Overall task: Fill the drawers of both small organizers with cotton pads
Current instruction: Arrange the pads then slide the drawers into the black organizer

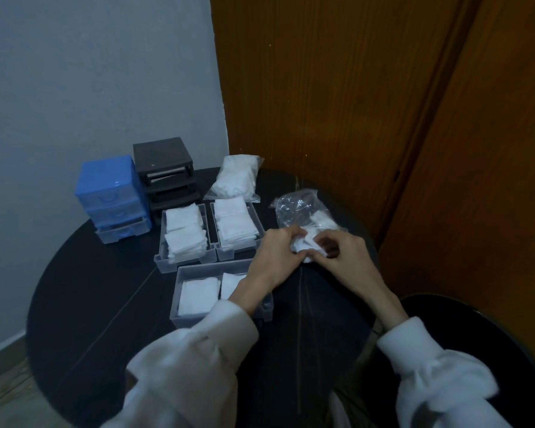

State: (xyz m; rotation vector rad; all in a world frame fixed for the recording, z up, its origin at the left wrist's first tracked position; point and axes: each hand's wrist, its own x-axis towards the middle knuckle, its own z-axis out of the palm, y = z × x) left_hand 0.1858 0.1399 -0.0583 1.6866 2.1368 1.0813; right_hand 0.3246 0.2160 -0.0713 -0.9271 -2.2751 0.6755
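Observation:
My left hand (277, 251) and my right hand (342, 254) both pinch a small bunch of white cotton pads (306, 247) at the mouth of a nearly empty clear bag (300, 208). Three clear drawers lie out on the table: two side by side (164, 261) (260, 225), heaped with pads, and a nearer one (198, 268) with two low stacks, partly hidden by my left forearm. The blue organizer (108, 193) stands at the back left, its bottom drawer pulled slightly out. Beside it the black organizer (164, 168) stands with its drawer slots empty.
A full sealed bag of pads (237, 177) lies at the back of the round black table (105, 304), against the wooden door (352, 103). A grey wall rises behind the organizers. A black chair seat (476, 329) sits at the right.

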